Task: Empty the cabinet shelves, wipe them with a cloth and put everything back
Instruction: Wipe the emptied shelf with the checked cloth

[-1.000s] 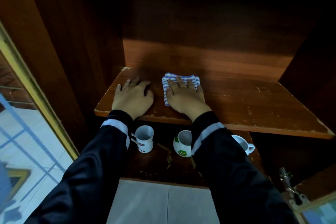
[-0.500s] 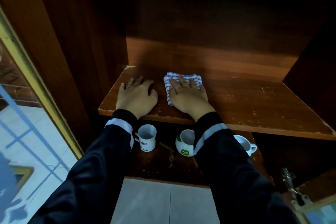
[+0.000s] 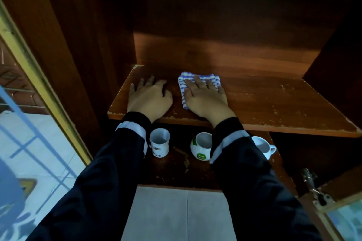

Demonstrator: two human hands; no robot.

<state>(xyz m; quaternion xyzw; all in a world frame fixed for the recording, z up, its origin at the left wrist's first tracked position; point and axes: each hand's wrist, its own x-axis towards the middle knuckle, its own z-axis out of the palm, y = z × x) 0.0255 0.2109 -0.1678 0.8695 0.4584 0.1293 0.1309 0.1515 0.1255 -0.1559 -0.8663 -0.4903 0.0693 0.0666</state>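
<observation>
A blue-and-white checked cloth (image 3: 199,80) lies folded on the worn wooden shelf (image 3: 274,107). My right hand (image 3: 205,98) presses flat on the cloth with straight fingers. My left hand (image 3: 149,98) rests flat on the bare shelf just left of the cloth, near the shelf's left end. On the lower shelf (image 3: 176,170) stand three cups: a white printed mug (image 3: 159,145), a round white-and-green mug (image 3: 201,148) and a white cup (image 3: 263,146) partly hidden by my right sleeve.
The cabinet's dark side walls close in left and right. A glass door with a yellow frame (image 3: 39,78) stands open at the left; another door with a metal hinge (image 3: 315,195) is at the lower right. Pale floor tiles (image 3: 176,213) lie below.
Both hands stay flat on the shelf in almost the same spots; the right hand with the cloth has edged slightly away from me. The view has shifted a little.
</observation>
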